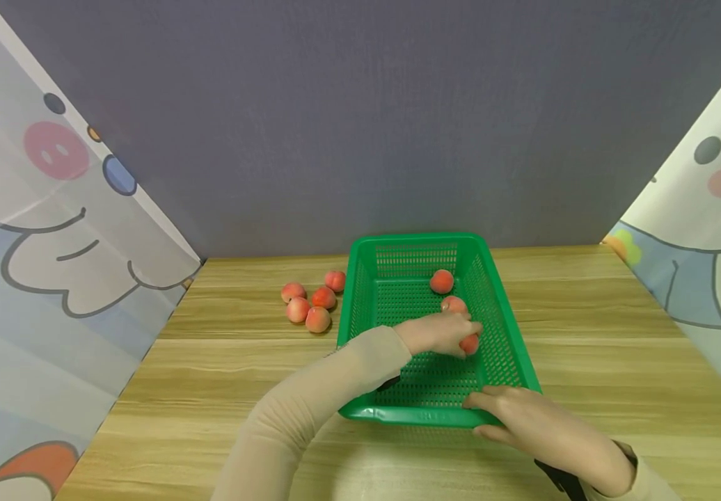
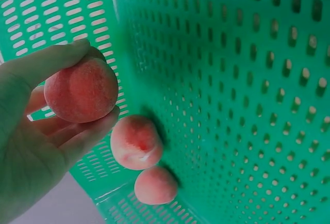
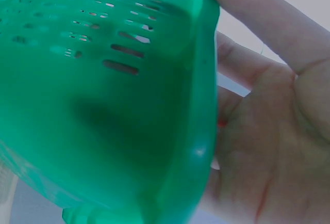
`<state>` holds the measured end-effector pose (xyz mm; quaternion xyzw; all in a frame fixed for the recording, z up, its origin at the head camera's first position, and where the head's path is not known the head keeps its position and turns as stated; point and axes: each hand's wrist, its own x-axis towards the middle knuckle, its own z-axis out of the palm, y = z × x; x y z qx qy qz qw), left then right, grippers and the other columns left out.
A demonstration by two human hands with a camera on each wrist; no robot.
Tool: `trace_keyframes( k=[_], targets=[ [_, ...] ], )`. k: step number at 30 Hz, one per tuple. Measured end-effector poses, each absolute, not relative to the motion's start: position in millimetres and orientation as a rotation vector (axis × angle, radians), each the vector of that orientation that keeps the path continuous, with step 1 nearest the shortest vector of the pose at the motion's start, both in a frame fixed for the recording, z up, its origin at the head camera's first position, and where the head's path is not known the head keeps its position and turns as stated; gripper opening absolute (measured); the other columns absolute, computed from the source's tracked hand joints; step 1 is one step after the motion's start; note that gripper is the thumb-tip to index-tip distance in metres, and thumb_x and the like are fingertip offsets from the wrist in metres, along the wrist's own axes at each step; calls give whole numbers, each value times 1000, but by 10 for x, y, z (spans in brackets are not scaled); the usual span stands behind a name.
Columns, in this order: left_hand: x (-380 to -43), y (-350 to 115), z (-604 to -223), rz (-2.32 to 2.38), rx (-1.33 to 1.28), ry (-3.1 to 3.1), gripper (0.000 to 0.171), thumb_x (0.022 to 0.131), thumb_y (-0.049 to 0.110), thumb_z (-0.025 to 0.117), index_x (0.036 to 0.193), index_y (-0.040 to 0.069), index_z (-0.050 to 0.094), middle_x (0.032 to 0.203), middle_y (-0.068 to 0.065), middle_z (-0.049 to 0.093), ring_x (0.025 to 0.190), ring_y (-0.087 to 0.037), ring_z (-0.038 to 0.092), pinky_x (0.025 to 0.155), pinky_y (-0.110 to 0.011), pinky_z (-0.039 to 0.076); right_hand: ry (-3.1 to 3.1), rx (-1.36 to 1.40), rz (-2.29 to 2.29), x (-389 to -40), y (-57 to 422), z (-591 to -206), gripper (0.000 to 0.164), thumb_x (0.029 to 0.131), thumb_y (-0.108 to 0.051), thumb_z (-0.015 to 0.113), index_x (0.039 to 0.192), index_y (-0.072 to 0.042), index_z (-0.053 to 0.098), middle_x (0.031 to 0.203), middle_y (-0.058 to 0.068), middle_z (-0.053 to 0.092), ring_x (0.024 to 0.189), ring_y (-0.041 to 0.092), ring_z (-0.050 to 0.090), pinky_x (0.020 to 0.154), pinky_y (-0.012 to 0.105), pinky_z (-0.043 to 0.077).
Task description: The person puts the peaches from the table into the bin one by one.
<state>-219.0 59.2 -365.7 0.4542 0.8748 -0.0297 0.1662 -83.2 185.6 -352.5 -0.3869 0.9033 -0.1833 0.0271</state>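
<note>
At the near right corner, the right hand grips the rim of the green basket, whose long axis runs away from the person across the wooden table. Farther in, the left hand grasps a held peach between thumb and fingers, inside the basket near its right wall; the fruit is nearly round, with no axis readily told. Left of the basket, five loose peaches lie clustered on the table. Just beyond the left hand lies a second peach; a third peach lies toward the far right corner. Behind stands a grey partition
</note>
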Motion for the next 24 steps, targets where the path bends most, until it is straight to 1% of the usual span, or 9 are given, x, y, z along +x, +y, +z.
trace_keyframes(
  k=[7, 11, 18, 24],
  targets=[
    [-2188, 605, -3743, -133, 1322, 2512, 53, 78, 27, 68, 125, 17, 47, 119, 0, 50, 101, -7, 51, 77, -16, 43, 2798, -1210, -558, -836, 1853, -3526, 21, 76, -22, 67, 93, -15, 60, 81, -10, 57, 70, 1, 52, 57, 27, 45],
    [-2200, 610, -3791, -160, 1337, 2523, 53, 78, 27, 67, 126, 16, 46, 119, -1, 50, 101, -7, 50, 77, -14, 43, 2791, -1200, -558, -835, 1853, -3527, 20, 76, -23, 67, 94, -15, 60, 81, -10, 57, 71, 1, 52, 57, 26, 45],
    [-2218, 614, -3859, -205, 1303, 2523, 60, 81, 29, 63, 134, 18, 38, 125, 0, 46, 103, -7, 49, 76, -13, 42, 2788, -1187, -563, -833, 1857, -3530, 20, 76, -23, 67, 94, -16, 60, 81, -11, 56, 71, 1, 52, 57, 25, 45],
    [-2221, 611, -3870, -200, 1298, 2526, 61, 81, 29, 63, 134, 17, 38, 125, 0, 46, 105, -7, 48, 78, -12, 41, 2787, -1184, -566, -837, 1857, -3531, 21, 76, -23, 67, 94, -15, 60, 81, -11, 56, 70, 1, 51, 56, 25, 44]
  ],
)
